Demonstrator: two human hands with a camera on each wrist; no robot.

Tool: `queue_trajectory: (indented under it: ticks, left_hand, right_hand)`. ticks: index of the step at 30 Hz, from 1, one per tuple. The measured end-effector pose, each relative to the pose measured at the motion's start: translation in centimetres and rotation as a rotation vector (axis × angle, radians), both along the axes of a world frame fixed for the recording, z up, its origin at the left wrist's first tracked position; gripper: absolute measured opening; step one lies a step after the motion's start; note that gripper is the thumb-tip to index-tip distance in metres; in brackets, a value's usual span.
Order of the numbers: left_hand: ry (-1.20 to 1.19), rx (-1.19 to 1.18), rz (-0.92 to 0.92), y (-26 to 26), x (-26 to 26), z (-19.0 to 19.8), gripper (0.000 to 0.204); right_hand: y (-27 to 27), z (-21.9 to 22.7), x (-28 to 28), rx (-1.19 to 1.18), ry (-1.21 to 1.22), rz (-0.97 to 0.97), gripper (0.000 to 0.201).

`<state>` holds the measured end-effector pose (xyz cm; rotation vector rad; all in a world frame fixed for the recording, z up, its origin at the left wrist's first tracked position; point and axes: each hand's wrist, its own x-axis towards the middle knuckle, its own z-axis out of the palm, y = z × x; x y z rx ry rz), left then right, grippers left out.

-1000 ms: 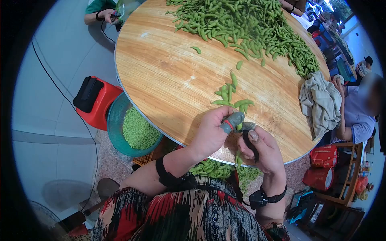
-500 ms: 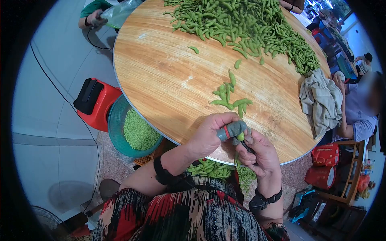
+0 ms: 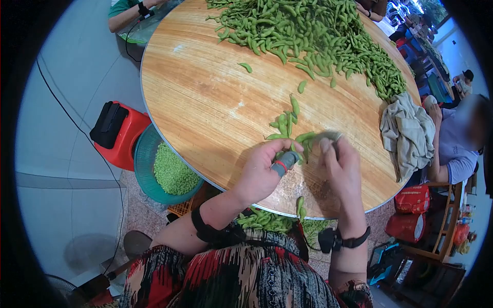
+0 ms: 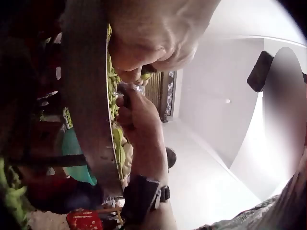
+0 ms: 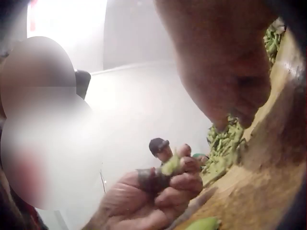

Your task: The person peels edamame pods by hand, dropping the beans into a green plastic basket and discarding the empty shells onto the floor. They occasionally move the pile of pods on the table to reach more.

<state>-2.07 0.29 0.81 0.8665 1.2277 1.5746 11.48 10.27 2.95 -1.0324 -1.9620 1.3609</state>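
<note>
The left hand (image 3: 259,172), with a grey-green cover and red band on its thumb, pinches a green pod (image 5: 171,166) between thumb and fingers, clearest in the right wrist view. To its right, apart from it, the right hand (image 3: 343,172) is held over the round table (image 3: 205,97) with curled fingers. Motion blurs a grey covering at its fingertips, and no pod can be made out in it. Several pods (image 3: 285,123) lie just beyond the hands. Two pods (image 3: 301,208) show at the near table edge.
A large pod heap (image 3: 308,36) covers the far side. A crumpled cloth (image 3: 408,128) lies at the right edge, beside a seated person. Below the left edge stand a teal basket (image 3: 145,167) of shelled beans and a red stool (image 3: 128,141). Another person's arm reaches in at upper left.
The hands, together half a second ago, are now apart: the right has moved up and right, the left slightly left. At upper left, another person's arm and plastic bag have shifted.
</note>
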Motion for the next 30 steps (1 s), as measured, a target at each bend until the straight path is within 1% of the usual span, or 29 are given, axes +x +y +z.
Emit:
queue_trajectory:
  ticks: [1,2,3,4,5,6,7,8,9,11,12,13,14,16,17,18,19,20,21,23,24,25,27,30]
  left_hand:
    - [-0.003,0.001,0.000,-0.2,0.1,0.1,0.018]
    - [0.023,-0.048,-0.071,-0.4,0.3,0.3,0.020]
    - [0.048,-0.097,-0.139,-0.7,0.5,0.5,0.021]
    - [0.173,0.012,-0.189,-0.6,0.5,-0.2,0.019]
    - [0.174,0.016,-0.186,-0.7,0.6,-0.1,0.019]
    - [0.348,0.043,-0.239,-0.9,0.7,0.2,0.019]
    - [0.521,0.067,-0.291,-1.1,0.8,0.5,0.020]
    - [0.577,0.115,-0.240,-1.2,0.8,0.5,0.025]
    - [0.576,0.113,-0.237,-1.2,0.7,1.0,0.025]
    - [0.769,0.082,-0.051,-1.2,0.3,2.0,0.027]
    - [0.771,0.081,-0.053,-1.1,0.4,2.0,0.027]
    - [0.789,0.116,0.021,-0.9,0.6,2.0,0.027]
    - [0.805,0.151,0.095,-0.7,0.6,2.0,0.027]
    - [0.809,0.187,0.083,-0.2,0.4,1.8,0.024]
    - [0.812,0.222,0.073,0.0,0.2,1.6,0.021]
    - [0.813,0.223,0.072,0.3,0.1,1.3,0.021]
    - [0.480,0.167,-0.010,0.8,0.2,0.9,0.018]
    - [0.146,0.109,-0.090,1.1,0.2,0.8,0.016]
    - [0.148,0.110,-0.089,1.1,0.2,1.0,0.016]
    - [-0.282,0.015,-0.167,1.0,0.3,1.7,0.012]
    - [-0.280,0.014,-0.168,1.1,0.3,1.7,0.012]
    - [-0.269,0.003,-0.162,1.2,0.3,1.4,0.012]
    - [-0.258,-0.008,-0.159,1.4,0.4,1.0,0.011]
    - [-0.215,0.017,-0.131,1.6,0.5,0.3,0.012]
  right_hand:
    - [0.6,0.4,-0.5,0.370,-0.098,-0.126,0.020]
    - [1.1,1.2,-0.7,0.367,-0.347,-0.119,0.020]
    - [1.4,0.7,-0.5,0.370,-0.347,-0.117,0.020]
    - [1.9,-0.1,-0.3,0.471,-0.412,-0.041,0.019]
    - [2.2,-0.5,-0.2,0.573,-0.475,0.035,0.019]
    - [2.3,-0.4,-0.1,0.576,-0.474,0.038,0.019]
    - [2.2,-0.3,0.0,0.551,-0.401,-0.016,0.018]
    - [1.9,-0.1,0.2,0.524,-0.328,-0.071,0.017]
    - [1.5,0.6,0.4,0.524,-0.327,-0.067,0.017]
    - [0.2,2.6,0.8,0.416,-0.369,-0.037,0.015]
    - [-0.7,3.4,0.9,0.369,-0.334,-0.006,0.014]
    - [-1.3,3.5,1.0,0.368,-0.333,-0.008,0.014]
    - [-1.9,3.6,1.3,0.321,-0.245,0.042,0.014]
    - [-2.8,4.0,1.7,0.201,-0.104,0.123,0.015]
    - [-2.8,3.9,1.9,0.202,-0.103,0.122,0.015]
    - [-2.7,3.7,2.1,-0.034,0.062,0.067,0.017]
    - [-2.6,3.5,2.3,-0.270,0.226,0.011,0.020]
    - [-2.6,3.3,2.5,-0.289,0.198,0.050,0.026]
    - [-3.0,3.2,2.4,-0.288,0.199,0.051,0.026]
    - [-3.9,3.0,2.1,-0.459,0.204,0.075,0.030]
    - [-4.0,2.4,2.3,-0.514,0.271,0.140,0.028]
    - [-4.0,2.3,2.5,-0.515,0.273,0.139,0.028]
    - [-3.9,2.3,2.8,-0.671,0.311,0.157,0.027]
    - [-3.9,2.3,2.7,-0.721,0.304,0.145,0.025]
